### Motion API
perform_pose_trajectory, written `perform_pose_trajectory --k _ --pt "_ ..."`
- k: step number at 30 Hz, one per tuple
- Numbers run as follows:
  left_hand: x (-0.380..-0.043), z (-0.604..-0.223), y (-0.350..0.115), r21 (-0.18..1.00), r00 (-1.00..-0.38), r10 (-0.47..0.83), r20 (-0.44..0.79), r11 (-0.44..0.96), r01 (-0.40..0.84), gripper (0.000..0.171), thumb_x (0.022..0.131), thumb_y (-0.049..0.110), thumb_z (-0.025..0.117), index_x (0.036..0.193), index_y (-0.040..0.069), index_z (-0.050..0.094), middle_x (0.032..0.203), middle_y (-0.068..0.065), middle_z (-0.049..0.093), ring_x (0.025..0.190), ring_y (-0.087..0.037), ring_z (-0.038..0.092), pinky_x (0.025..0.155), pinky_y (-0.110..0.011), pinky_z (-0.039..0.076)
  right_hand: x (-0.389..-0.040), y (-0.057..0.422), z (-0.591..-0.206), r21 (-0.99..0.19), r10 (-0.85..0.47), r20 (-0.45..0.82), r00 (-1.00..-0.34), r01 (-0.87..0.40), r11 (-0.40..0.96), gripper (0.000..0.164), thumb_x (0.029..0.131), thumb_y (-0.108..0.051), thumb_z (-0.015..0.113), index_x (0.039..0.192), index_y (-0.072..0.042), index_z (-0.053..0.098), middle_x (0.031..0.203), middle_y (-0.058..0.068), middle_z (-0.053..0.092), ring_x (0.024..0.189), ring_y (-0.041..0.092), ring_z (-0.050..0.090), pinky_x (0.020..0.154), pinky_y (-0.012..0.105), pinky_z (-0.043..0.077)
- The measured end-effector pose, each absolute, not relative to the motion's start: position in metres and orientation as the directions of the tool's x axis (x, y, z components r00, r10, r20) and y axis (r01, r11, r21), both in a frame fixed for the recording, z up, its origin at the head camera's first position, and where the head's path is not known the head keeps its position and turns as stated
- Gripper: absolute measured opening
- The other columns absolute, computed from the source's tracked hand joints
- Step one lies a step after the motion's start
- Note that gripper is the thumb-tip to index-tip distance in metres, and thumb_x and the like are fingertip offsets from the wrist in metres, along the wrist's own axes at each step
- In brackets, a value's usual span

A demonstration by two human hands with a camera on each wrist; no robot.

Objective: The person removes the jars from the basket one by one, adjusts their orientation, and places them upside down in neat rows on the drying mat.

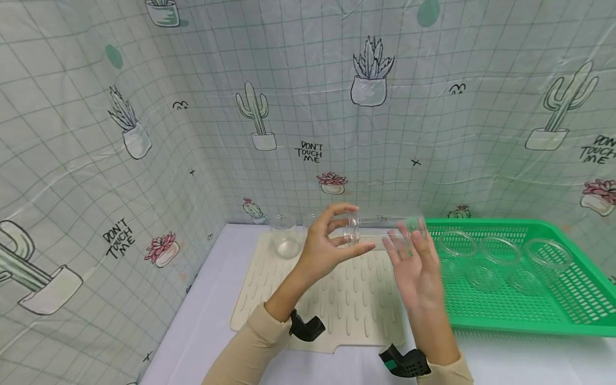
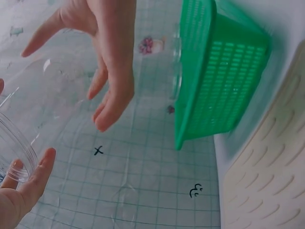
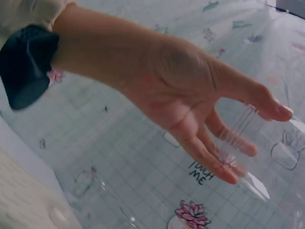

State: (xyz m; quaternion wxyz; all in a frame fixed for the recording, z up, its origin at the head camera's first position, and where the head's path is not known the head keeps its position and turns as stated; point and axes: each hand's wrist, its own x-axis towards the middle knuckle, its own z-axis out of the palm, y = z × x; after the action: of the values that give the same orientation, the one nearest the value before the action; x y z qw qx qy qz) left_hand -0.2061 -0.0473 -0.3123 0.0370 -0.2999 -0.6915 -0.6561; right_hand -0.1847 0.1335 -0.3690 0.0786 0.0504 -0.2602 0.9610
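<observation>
Backdrop: pale gridded cloth printed with potted cacti, beyond the hands. White-covered table below them. Bright green perforated plastic basket to the right, nearer the right hand. Cream rectangular ridged mat lies on the table, under and left of the hands.

Clear cylindrical vessel, glass or plastic, is held up over the mat, lying on its side. Long axis roughly level, running across from left hand to right; ringed end at the left, other end toward the basket. Left hand grips the ringed end, thumb opposite fingers. Right hand has its fingers loosely extended about the other end; contact cannot be told.

Count: vessel in hand, 1. Similar clear vessels on the mat, left of and partly behind the left hand: 2, one mostly hidden. Clear wide-mouthed vessels in the basket, right of the right hand: 3 rims. Black wrist units: 2.
</observation>
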Motion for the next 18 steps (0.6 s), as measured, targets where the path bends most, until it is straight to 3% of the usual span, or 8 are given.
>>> perform_pose_trajectory --k 7,18 --pt "-0.208 -0.318 -0.044 0.889 -0.807 0.390 0.442 -0.071 0.452 0.058 0.074 0.003 0.075 0.125 0.007 0.047 0.129 -0.002 0.044 0.116 -0.029 0.048 0.087 -0.039 0.048 -0.185 0.123 -0.380 -0.213 0.067 0.141 -0.988 -0.096 -0.972 0.067 0.093 -0.021 0.051 0.145 -0.022 0.009 0.149 0.007 0.009 0.137 0.029 0.015 0.110 0.039 0.018" --pt "-0.208 -0.323 -0.041 0.893 -0.804 0.409 0.433 -0.075 0.443 0.059 0.074 0.002 0.075 0.125 0.010 0.047 0.130 -0.001 0.044 0.115 -0.022 0.049 0.087 -0.037 0.048 -0.183 0.118 -0.375 -0.239 0.101 0.102 -0.990 -0.123 -0.963 0.063 0.092 -0.023 0.053 0.143 -0.019 0.016 0.147 0.006 0.021 0.133 0.027 0.025 0.108 0.043 0.024"
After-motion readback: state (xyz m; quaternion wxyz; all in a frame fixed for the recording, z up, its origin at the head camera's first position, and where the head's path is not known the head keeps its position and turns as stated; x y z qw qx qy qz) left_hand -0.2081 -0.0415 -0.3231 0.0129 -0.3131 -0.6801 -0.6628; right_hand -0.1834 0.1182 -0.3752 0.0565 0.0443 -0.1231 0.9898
